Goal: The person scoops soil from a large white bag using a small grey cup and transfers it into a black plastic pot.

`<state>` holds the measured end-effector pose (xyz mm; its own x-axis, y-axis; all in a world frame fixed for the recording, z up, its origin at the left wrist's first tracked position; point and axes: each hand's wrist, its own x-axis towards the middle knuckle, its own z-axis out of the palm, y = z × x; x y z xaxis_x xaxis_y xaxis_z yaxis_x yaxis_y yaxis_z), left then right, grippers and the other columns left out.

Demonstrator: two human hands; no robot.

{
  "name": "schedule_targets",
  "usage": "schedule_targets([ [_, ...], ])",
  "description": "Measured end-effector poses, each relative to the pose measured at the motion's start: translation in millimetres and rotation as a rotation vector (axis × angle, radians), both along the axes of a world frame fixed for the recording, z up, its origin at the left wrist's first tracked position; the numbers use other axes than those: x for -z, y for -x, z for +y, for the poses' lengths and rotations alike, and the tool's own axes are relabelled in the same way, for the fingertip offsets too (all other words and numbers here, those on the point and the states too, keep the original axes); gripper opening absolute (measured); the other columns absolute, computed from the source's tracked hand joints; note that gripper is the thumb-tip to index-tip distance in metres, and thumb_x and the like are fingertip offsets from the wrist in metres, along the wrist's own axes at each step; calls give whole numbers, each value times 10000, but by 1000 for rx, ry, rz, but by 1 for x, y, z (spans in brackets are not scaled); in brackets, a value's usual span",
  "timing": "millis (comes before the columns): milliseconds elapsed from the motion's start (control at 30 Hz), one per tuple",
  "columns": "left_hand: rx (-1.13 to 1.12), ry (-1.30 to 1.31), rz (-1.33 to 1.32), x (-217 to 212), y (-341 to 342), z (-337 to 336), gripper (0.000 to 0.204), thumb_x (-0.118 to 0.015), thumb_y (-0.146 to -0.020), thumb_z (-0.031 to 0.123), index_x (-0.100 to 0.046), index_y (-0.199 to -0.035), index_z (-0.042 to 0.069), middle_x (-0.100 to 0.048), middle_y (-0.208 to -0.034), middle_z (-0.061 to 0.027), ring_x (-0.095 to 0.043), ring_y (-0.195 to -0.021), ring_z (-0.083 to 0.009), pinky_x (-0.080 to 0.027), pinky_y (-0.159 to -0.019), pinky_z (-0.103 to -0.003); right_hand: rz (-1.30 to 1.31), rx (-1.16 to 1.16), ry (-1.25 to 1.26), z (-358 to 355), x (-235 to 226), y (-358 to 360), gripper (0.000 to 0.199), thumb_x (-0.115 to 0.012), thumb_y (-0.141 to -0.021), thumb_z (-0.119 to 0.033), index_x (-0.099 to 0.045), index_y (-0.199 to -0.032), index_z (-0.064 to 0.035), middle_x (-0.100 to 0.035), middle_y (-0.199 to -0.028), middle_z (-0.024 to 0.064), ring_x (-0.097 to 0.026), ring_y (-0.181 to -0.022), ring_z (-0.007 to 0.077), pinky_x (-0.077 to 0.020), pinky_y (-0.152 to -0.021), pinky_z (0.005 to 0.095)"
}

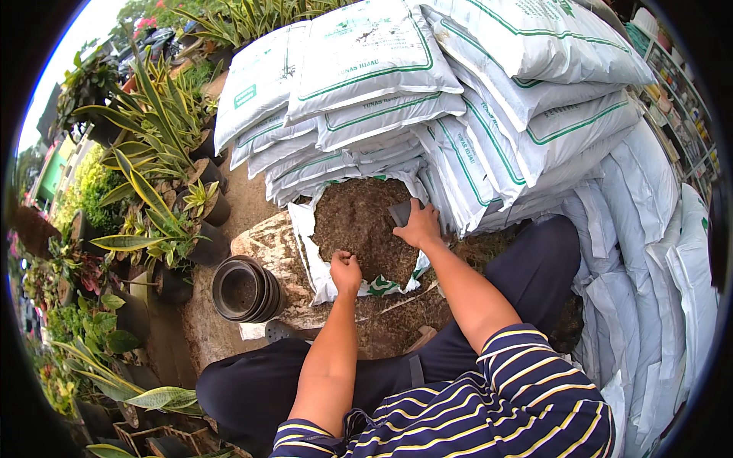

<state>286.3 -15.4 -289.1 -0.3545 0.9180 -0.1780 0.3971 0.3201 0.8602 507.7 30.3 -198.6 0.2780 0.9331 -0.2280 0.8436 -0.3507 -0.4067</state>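
Note:
In front of me an opened white sack (304,229) is full of dark brown soil (355,221), its torn rim folded outward. My right hand (420,226), over the soil's right side, grips a small dark grey piece (398,213) that looks like a plastic scoop or small pot; its full shape does not show. Over the near left part of the soil is my left hand (346,270), fingers curled closed; whatever is in them, if anything, is hidden. A stack of round black plant pots (243,290) stands left of the sack.
White sacks with green lines (374,57) are piled high behind the soil and along the right (641,229). Potted snake plants (164,206) line the left side. A dark perforated trowel-like piece (279,330) lies by my left leg. My bent legs (527,267) flank the work spot.

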Motion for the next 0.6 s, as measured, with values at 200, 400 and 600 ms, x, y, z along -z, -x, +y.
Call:
schedule_targets([
  [200, -3, -47, 3, 4, 1, 2, 171, -703, -925, 76, -647, -1076, 19, -691, -867, -90, -663, -786, -205, -527, -757, -360, 94, -44, -176, 14, -17, 6, 1056, -907, -713, -411, -354, -1562, -117, -438, -1474, 249, -439, -1358, 468, -488, -1084, 524],
  [400, -17, -30, 16, 9, 5, 0, 188, -694, -906, 77, -644, -1077, 14, -711, -834, -118, -686, -769, -252, -535, -759, -398, 69, 69, -333, 16, -17, -6, 1034, -924, -724, -301, -349, -1564, -119, -401, -1490, 235, -427, -1356, 467, -488, -1083, 520],
  [600, -13, -60, 59, 1, 7, -5, 177, -679, -927, 79, -641, -1085, 10, -713, -832, -136, -699, -779, -273, -537, -758, -413, 70, 46, -194, 3, 8, 0, 1009, -925, -713, -339, -381, -1540, -139, -464, -1440, 229, -446, -1344, 470, -457, -1104, 538],
])
